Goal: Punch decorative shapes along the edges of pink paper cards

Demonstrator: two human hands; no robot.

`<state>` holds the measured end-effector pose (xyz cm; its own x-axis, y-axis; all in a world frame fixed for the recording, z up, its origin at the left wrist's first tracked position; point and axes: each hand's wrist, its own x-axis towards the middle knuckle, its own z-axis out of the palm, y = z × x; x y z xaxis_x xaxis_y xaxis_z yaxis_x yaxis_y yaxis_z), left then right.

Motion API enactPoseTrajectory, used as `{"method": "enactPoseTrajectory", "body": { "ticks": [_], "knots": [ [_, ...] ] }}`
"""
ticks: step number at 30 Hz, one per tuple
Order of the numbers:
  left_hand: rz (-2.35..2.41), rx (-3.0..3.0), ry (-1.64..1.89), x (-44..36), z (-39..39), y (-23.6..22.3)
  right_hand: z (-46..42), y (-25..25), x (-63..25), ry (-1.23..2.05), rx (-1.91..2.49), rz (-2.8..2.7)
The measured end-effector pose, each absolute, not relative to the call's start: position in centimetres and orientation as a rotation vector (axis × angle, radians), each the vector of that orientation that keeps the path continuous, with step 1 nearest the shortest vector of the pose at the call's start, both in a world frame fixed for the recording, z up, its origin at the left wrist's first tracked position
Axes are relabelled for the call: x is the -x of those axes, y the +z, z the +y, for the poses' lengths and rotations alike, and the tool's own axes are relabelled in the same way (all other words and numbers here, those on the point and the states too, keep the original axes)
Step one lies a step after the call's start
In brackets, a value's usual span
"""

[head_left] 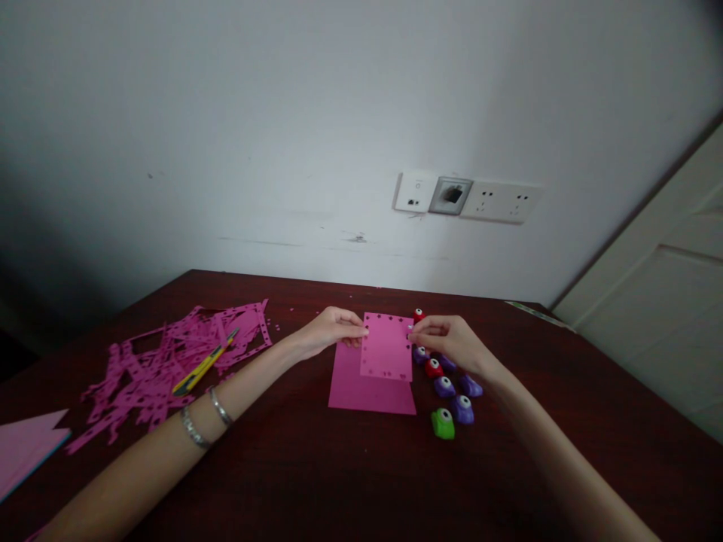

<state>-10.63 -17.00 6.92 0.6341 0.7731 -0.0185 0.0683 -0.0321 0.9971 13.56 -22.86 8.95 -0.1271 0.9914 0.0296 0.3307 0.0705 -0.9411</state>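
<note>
Between my two hands a small pink sheet of paper (387, 348) is held up, with little punched holes along its edges. My left hand (333, 329) pinches its left edge between thumb and fingers. On the opposite edge my right hand (446, 339) grips it the same way. Behind and below it, a larger plain pink sheet (370, 395) lies flat on the table. Close to my right hand sit several small craft punches: a green one (443, 424), a red one (434, 368) and purple ones (462, 409). My right hand partly hides some of them.
A heap of punched pink paper strips (147, 369) covers the left of the dark red table (316, 474), with a yellow utility knife (204, 363) on top. Pink sheets (28, 444) lie at the near left. A thin ruler-like strip (539, 315) rests at the back right. Behind stands a wall with sockets (500, 202).
</note>
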Motion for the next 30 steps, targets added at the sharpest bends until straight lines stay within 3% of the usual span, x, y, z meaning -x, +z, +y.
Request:
{"method": "enactPoseTrajectory", "body": {
  "ticks": [13,20,26,30],
  "knots": [
    [0.729,-1.45,0.619,11.2,-16.1,6.2,-22.7,8.8,-13.8,1.055,1.418,-1.614],
    [0.752,-1.456,0.661,10.5,-16.9,6.5,-23.2,8.7,-12.4,0.463,1.529,-1.777],
    [0.754,-1.617,0.736,9.3,-18.6,7.1,-24.8,9.2,-9.5,0.914,1.371,-1.804],
    [0.724,-1.684,0.758,8.8,-19.3,7.1,-24.8,8.9,-9.1,1.016,1.394,-1.752]
  ]
}}
